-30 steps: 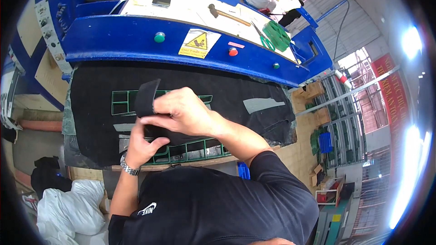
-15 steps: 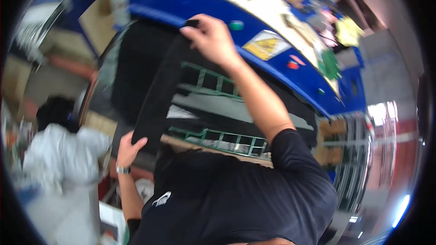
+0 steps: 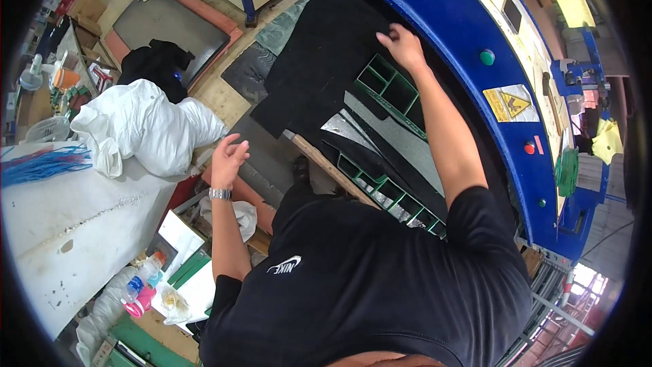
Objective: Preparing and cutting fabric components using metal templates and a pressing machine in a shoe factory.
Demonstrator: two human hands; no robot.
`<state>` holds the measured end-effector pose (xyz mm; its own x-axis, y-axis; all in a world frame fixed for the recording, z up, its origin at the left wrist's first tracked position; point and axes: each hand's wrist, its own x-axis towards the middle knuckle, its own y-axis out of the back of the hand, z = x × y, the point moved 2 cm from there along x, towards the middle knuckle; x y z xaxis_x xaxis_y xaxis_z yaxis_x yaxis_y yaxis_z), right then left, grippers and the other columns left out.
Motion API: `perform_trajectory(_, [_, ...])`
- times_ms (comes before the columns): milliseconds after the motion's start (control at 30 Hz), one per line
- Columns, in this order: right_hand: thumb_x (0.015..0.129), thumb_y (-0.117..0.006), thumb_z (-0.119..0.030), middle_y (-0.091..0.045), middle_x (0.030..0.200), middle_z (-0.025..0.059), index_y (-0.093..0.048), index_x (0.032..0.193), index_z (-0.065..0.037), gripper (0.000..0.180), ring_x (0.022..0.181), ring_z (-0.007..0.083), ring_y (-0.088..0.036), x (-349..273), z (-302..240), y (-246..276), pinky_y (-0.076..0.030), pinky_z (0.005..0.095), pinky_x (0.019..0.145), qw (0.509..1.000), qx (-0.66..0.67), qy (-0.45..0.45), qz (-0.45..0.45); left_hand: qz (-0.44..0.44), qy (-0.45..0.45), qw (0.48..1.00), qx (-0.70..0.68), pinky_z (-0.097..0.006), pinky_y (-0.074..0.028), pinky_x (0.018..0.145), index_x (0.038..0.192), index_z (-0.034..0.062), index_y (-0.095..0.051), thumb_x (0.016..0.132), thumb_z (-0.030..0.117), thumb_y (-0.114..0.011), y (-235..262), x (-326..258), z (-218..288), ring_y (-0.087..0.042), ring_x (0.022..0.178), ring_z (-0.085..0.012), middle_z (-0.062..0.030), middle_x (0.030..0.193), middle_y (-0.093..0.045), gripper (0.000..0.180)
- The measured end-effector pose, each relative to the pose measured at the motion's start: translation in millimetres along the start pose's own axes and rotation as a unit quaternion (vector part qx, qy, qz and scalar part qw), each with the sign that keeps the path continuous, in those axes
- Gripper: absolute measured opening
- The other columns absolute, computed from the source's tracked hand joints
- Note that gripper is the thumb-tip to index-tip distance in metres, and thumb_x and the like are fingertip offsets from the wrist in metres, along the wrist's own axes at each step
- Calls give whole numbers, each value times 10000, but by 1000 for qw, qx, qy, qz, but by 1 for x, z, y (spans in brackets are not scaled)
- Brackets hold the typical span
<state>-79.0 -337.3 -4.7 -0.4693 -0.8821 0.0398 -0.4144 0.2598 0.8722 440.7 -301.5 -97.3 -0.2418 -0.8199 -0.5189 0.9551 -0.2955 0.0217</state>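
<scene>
My right hand (image 3: 402, 47) hovers over the black sheet material (image 3: 316, 44), its thumb and fingers apart and nothing in them. Off to the left, my left hand (image 3: 228, 160), with a metal watch on the wrist, is raised away from the black material, fingers spread and slightly bent, also holding nothing. Just below my right hand sits a green compartmented frame (image 3: 397, 88); a second green frame (image 3: 387, 194) lies nearer my body. Between them are grey strips (image 3: 401, 143) and a shiny silver piece (image 3: 348, 130). A wooden bar (image 3: 333, 168) runs along the near edge.
A blue machine body (image 3: 455, 34) with green and red buttons and a yellow warning label (image 3: 511, 103) curves along the far right. At left are a stuffed white bag (image 3: 146, 126), a pale worktop (image 3: 81, 211) with blue strands, and a black cloth (image 3: 157, 68) on a grey panel.
Both hands have let go of the long black strip they held at its two ends. My left hand has drawn back from the black material. The view has turned leftward.
</scene>
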Motion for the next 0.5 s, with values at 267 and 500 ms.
perform_trajectory(267, [667, -870, -336, -464, 1465, 210, -386, 1513, -88, 1005, 1326, 386, -468, -179, 56, 45, -402, 477, 1098, 977, -163, -6, -138, -75, -146, 986, 41, -243, -522, 751, 1245, 11, -612, 957, 148, -683, -41, 22, 39, -651, 824, -107, -62, 952, -700, 328])
perform_trajectory(500, [697, -841, -203, -456, 1489, 183, -396, 1506, -86, 931, 1357, 358, -448, -185, 39, 115, -379, 445, 1113, 987, -141, 54, -49, -219, -288, 902, 235, -320, -560, 807, 1169, 32, -675, 905, 213, -716, -231, 102, 122, -716, 867, -203, -145, 980, -735, 322])
